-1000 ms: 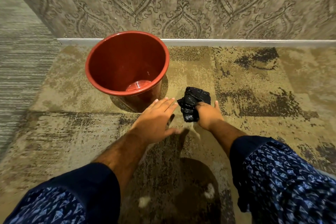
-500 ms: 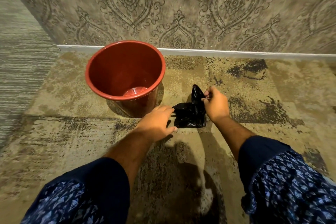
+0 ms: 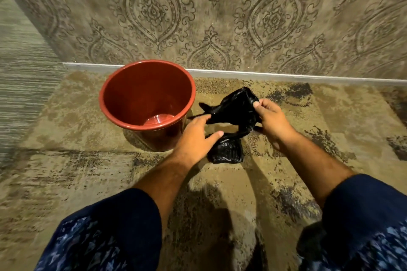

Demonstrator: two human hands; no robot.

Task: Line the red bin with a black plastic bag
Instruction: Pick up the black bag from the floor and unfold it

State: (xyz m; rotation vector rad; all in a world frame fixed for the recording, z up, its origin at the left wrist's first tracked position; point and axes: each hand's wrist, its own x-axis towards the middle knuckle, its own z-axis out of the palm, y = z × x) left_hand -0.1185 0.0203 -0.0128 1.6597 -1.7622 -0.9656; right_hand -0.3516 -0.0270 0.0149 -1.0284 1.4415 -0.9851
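The black plastic bag [image 3: 233,114] sits just to the right of the red bin [image 3: 147,97], partly raised off the carpet [image 3: 66,130] and only partly unfolded: its upper part is stretched between the two hands while its lower end, a compact folded wad, rests on the carpet near the bin's base. The right hand [image 3: 271,119] has its fingers [image 3: 256,103] closed on the bag's upper edge, on the side away from the bin, apparently lifting so the folds can fall open. The left hand [image 3: 196,138] is next to the bin's wall with its fingers loosely spread; a thin tail of the bag runs over or past them, and whether they actually pinch the plastic cannot be told. This two-handed spread looks like a search for the bag's mouth, which must be opened before it can go inside. The bin stands upright and empty, its rim bare, so the lining itself is not yet begun. Behind the bin a pale skirting strip [image 3: 286,76] runs along a patterned wall [image 3: 220,17], close to the bin's far side. Nothing lies between bag and bin; the only hindrance I judge is the clinging, wadded plastic itself.
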